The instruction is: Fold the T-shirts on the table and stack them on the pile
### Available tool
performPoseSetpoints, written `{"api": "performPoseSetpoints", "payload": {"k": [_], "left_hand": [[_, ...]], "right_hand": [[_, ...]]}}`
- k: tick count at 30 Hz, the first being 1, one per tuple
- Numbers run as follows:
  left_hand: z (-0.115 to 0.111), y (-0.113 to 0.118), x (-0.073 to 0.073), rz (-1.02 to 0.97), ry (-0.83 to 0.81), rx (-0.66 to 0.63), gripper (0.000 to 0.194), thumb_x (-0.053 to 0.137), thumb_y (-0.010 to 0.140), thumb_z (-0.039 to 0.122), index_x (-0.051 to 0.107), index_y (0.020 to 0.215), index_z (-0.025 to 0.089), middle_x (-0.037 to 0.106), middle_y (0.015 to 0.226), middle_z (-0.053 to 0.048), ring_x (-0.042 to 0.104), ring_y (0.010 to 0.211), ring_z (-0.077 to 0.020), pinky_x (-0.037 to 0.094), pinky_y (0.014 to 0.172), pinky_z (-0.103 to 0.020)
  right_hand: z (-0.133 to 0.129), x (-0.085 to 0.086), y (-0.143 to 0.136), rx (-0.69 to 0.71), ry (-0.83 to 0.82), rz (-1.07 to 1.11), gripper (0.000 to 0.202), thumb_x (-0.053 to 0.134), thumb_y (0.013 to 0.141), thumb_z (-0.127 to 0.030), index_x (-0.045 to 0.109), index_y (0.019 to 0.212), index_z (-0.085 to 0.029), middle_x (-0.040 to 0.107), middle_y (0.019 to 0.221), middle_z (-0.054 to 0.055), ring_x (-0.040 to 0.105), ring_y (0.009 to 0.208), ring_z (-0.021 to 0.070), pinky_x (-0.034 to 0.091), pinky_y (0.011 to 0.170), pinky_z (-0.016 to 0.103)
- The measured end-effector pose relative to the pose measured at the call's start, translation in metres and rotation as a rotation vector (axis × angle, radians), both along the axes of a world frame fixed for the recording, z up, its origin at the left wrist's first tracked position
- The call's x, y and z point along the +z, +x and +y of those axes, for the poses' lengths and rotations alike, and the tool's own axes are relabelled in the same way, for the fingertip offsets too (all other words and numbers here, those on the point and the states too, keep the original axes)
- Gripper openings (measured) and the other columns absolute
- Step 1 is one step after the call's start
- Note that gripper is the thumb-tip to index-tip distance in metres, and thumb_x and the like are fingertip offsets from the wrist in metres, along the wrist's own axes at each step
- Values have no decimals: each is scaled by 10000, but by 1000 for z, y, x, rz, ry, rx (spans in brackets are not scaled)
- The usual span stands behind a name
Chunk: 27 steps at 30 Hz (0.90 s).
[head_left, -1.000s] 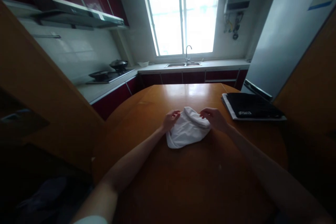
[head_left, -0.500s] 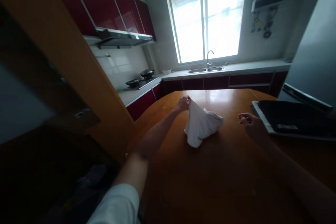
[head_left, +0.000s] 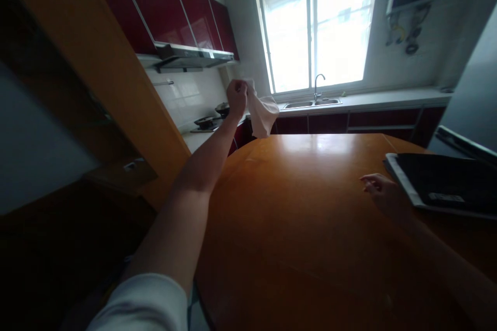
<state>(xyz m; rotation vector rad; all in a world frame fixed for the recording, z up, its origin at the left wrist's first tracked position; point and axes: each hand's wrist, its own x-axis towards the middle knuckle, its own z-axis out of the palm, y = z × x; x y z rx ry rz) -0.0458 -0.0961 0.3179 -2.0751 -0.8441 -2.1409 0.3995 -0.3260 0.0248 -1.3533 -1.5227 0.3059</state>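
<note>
A white cloth (head_left: 263, 115) hangs in the air above the far left edge of the wooden table (head_left: 303, 201). My left hand (head_left: 236, 97) is raised and closed around one end of it, and the rest droops to the right. Over the right part of the table is my right hand (head_left: 380, 190), its fingers loosely curled with the thumb and index finger near each other; nothing shows between them. It is just left of a black folded item (head_left: 446, 178) with a white edge.
Behind the table, a counter (head_left: 388, 96) holds a sink (head_left: 310, 104) beneath a window. Pans (head_left: 205, 122) sit on the stove at the left back. A wooden frame (head_left: 128, 93) stands close on the left, and a fridge (head_left: 473, 88) at the right.
My left hand has lifted the white cloth off the table, up and to the left. My right hand has hardly moved. The view has shifted slightly.
</note>
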Motion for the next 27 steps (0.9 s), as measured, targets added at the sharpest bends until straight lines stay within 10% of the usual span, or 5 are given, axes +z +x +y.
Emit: {"api": "performPoseSetpoints", "payload": {"k": [8,15,19,23,27], "left_hand": [[-74,-91,-129,667,-1015,282,231,828,640,326,676,697,162,676,623,-45,661,624,-203,508,620,-281],[-73,-96,-205,717,-1110,462,265,675,802,358,759,974,174,762,1081,-129,706,1029,-253,520,867,-275],[-73,-61,-254,687,-1032,417,456,668,822,319,682,1256,179,650,1359,-115,583,1279,-257,446,1040,-283],[-71,-47,-272,648,-1007,394,445,690,776,286,708,1198,143,688,1258,-163,623,1202,-324,467,1030,-371],[-75,-55,-257,639,-1006,318,388,688,752,318,741,1105,166,732,1107,-113,665,1087,-297,513,923,-345]], "right_hand": [[1,34,38,-273,-136,-46,306,530,798,-381,729,935,-194,737,802,100,686,758,259,475,699,351],[17,0,137,-786,-400,-361,426,500,870,-388,722,1164,-173,664,1178,264,613,1080,405,440,776,488],[3,-5,144,-781,-617,-383,482,552,859,-464,707,1196,-156,593,1281,279,488,1238,461,389,890,570],[-4,9,127,-810,-546,-355,316,501,901,-341,742,1053,-202,675,1125,194,555,1139,384,380,926,550],[-1,19,120,-848,-408,-292,349,458,927,-322,706,1102,-151,704,1021,200,634,950,316,423,820,440]]}}
